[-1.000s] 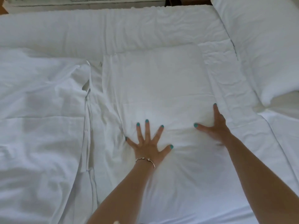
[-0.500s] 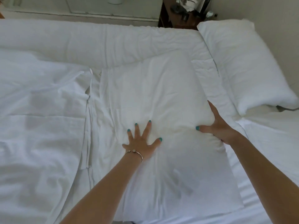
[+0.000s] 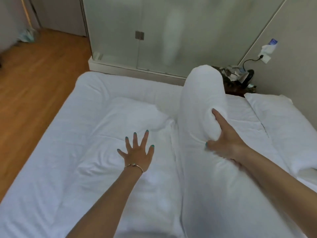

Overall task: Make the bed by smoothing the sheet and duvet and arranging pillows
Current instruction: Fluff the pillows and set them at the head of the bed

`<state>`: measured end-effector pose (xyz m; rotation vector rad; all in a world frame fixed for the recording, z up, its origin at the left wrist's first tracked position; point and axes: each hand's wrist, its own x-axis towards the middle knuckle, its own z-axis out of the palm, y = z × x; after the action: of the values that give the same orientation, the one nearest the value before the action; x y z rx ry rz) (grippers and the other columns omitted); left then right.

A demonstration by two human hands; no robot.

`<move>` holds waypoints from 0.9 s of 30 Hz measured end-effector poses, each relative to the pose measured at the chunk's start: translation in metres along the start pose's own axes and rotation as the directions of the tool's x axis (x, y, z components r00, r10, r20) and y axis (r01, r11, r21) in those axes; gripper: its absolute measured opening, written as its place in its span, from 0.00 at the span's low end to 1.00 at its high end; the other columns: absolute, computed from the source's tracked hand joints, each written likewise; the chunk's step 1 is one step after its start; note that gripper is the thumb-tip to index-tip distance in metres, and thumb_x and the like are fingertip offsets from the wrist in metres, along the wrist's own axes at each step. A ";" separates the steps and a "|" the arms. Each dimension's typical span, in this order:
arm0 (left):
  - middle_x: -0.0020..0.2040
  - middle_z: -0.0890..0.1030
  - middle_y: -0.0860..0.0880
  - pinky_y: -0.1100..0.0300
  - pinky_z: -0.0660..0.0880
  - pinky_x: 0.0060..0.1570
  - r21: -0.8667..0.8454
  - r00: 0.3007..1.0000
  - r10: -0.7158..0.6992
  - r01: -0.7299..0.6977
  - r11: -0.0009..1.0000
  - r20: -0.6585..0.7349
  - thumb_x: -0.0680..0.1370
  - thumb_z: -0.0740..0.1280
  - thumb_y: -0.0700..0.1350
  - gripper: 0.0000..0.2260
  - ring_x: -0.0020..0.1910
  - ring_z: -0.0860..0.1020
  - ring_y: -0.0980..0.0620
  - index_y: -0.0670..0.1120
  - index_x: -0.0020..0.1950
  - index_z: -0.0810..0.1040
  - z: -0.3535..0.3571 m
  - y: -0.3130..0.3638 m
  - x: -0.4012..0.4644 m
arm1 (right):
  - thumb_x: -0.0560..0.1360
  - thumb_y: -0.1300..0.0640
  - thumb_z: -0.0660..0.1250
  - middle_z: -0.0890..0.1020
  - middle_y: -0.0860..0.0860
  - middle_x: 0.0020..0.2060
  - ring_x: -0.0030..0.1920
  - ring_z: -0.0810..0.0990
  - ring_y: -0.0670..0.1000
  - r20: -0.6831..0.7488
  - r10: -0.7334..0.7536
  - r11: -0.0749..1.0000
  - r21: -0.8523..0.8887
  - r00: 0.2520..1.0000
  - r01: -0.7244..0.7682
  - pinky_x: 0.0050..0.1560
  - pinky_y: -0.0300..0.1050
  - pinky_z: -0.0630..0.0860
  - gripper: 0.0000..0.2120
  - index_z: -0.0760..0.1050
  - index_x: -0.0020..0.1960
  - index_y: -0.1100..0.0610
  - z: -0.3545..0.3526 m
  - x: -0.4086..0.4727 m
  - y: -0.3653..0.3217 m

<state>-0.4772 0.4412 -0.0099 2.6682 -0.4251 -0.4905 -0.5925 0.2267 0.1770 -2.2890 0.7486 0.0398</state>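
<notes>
A white pillow (image 3: 202, 103) stands tilted up on its long edge in the middle of the bed. My right hand (image 3: 224, 143) grips its right edge, thumb in front and fingers behind. With fingers spread, my left hand (image 3: 137, 152) hovers over or rests on the white duvet (image 3: 68, 160), holding nothing. The duvet covers the left part of the bed with creases and a raised fold (image 3: 133, 114). A second white pillow (image 3: 283, 127) lies flat at the right by the wall. A white sheet (image 3: 243, 117) shows between the two pillows.
Wooden floor (image 3: 34, 79) runs along the bed's left side. A frosted glass partition (image 3: 154, 35) stands beyond the bed. A dark bedside table (image 3: 236, 83) with clutter and a plugged cable sits in the far right corner, against the wall (image 3: 300, 57).
The pillow lay flat under both hands; now my right hand has lifted it onto its edge. My left hand has come off it to the duvet. The camera has tilted up toward the room.
</notes>
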 end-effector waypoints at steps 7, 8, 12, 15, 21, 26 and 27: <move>0.75 0.38 0.60 0.39 0.54 0.70 -0.262 0.949 -0.205 0.267 0.928 0.240 0.82 0.46 0.60 0.23 0.77 0.48 0.42 0.66 0.76 0.42 -0.074 -0.211 0.032 | 0.69 0.57 0.69 0.72 0.56 0.61 0.56 0.77 0.58 0.192 0.022 0.974 -0.224 0.981 0.021 0.56 0.46 0.76 0.50 0.38 0.75 0.32 0.232 0.015 -0.178; 0.77 0.44 0.57 0.48 0.63 0.66 -0.374 0.934 -0.178 0.293 0.880 0.311 0.82 0.47 0.59 0.23 0.73 0.61 0.47 0.63 0.77 0.48 -0.070 -0.230 0.031 | 0.69 0.57 0.68 0.72 0.57 0.61 0.55 0.78 0.59 0.226 0.053 0.975 -0.221 0.973 -0.002 0.55 0.45 0.76 0.51 0.37 0.75 0.32 0.271 0.016 -0.190; 0.76 0.63 0.49 0.55 0.63 0.68 -0.729 0.906 -0.200 0.420 0.541 0.374 0.79 0.46 0.68 0.28 0.68 0.68 0.51 0.60 0.77 0.55 -0.068 -0.267 0.022 | 0.70 0.57 0.67 0.71 0.57 0.53 0.43 0.79 0.55 0.392 0.112 0.993 -0.088 0.913 -0.084 0.43 0.43 0.77 0.51 0.34 0.72 0.29 0.384 0.021 -0.190; 0.79 0.55 0.52 0.52 0.54 0.75 -0.794 0.969 -0.032 0.220 0.567 0.245 0.80 0.52 0.64 0.28 0.76 0.57 0.51 0.61 0.78 0.48 -0.077 -0.256 0.024 | 0.71 0.65 0.65 0.73 0.54 0.39 0.37 0.77 0.53 0.555 0.114 0.930 0.231 0.824 -0.284 0.41 0.44 0.76 0.47 0.45 0.74 0.30 0.390 0.039 -0.173; 0.78 0.33 0.49 0.34 0.53 0.69 -0.282 0.961 -0.192 0.243 0.928 0.197 0.65 0.57 0.77 0.50 0.77 0.42 0.41 0.60 0.75 0.31 -0.060 -0.181 -0.022 | 0.75 0.68 0.65 0.84 0.54 0.45 0.54 0.81 0.52 0.572 0.031 0.961 0.209 0.819 -0.182 0.66 0.44 0.72 0.40 0.53 0.75 0.37 0.336 0.089 -0.169; 0.67 0.66 0.44 0.50 0.74 0.56 -0.362 0.839 -0.398 0.525 0.770 0.370 0.70 0.71 0.56 0.51 0.62 0.72 0.43 0.49 0.77 0.36 -0.047 -0.187 0.018 | 0.76 0.60 0.64 0.75 0.49 0.57 0.57 0.75 0.52 0.671 -0.154 0.802 -0.343 0.725 0.488 0.60 0.49 0.73 0.40 0.43 0.78 0.43 0.345 0.106 -0.160; 0.67 0.67 0.44 0.51 0.74 0.57 -0.416 0.876 -0.330 0.462 0.783 0.352 0.72 0.71 0.53 0.47 0.63 0.73 0.43 0.50 0.78 0.40 -0.045 -0.197 0.023 | 0.76 0.57 0.63 0.74 0.49 0.59 0.58 0.74 0.53 0.645 -0.252 0.746 -0.345 0.722 0.569 0.58 0.50 0.74 0.38 0.46 0.79 0.44 0.347 0.103 -0.150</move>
<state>-0.3959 0.6203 -0.0612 2.1847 0.2008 -0.9474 -0.3658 0.4847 -0.0112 -2.6963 -0.1615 0.7656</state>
